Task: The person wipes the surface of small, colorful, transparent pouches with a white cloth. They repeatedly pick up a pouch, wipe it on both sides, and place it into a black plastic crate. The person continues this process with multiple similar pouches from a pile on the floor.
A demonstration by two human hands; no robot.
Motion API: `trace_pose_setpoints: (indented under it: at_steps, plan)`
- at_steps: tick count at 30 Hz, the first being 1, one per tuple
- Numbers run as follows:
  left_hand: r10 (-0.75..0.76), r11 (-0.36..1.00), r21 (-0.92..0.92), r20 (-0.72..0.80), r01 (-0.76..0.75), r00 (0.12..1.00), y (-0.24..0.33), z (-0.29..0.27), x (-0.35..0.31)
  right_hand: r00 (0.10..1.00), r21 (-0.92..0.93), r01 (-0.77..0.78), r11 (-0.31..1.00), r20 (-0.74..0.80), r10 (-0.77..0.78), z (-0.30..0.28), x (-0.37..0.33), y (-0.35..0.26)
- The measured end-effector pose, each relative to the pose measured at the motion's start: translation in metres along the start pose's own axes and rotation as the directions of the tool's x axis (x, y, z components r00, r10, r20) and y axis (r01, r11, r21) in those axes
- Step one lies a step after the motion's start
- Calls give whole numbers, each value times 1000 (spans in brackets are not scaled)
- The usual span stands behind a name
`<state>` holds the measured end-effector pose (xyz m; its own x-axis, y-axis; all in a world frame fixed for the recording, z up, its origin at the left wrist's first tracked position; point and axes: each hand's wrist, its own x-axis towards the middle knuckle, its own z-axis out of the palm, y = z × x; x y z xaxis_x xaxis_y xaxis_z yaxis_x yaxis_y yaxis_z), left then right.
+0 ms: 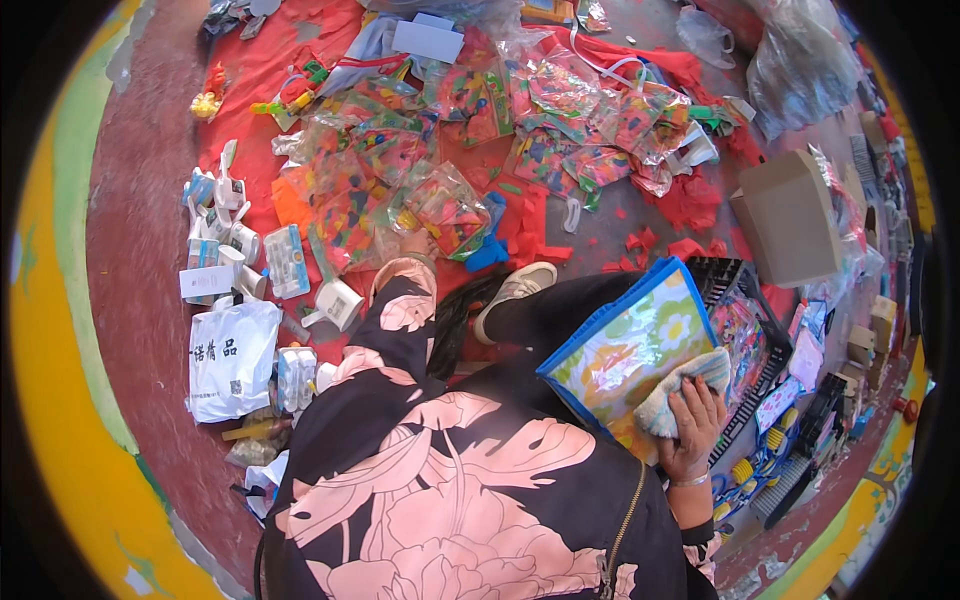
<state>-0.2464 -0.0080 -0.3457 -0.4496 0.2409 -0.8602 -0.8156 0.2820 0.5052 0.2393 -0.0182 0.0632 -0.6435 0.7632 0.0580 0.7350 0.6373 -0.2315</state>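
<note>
Writing first: large dark characters are carried by the white plastic bag on the left, with a square code printed below them; on the white carton just above it, small print is shown, too tiny to be read.

Now the arms. The left one is stretched forward, and the left hand is met by a clear packet of colourful pieces, which lies among similar packets over a red sheet. The left fingers are partly hidden by plastic, so whether they are closed cannot be told.

On the right, the forearm is raised from the lower edge. By the right hand, a folded pale cloth is held, fingers curved over it, against the blue-edged flower-print panel. That panel is tilted at the lap, beside a black plastic crate.
</note>
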Motion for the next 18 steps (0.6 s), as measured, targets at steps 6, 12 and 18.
trace_pose_setpoints:
  at_steps: [6, 12, 18]
  plan:
    - [-157, 978, -140, -29, 151, 987, 6, 38, 3, 1000, -1, -15, 1000, 0, 15, 4, 5, 7]
    - [-84, 969, -237, -70, 65, 994, 11, 68, -2, 999, -18, -47, 999, 20, 47, -5, 9, -6]
    - [333, 927, -150, -97, -345, 938, 15, 86, -15, 996, -10, -78, 997, 46, 78, -8, 10, -8]
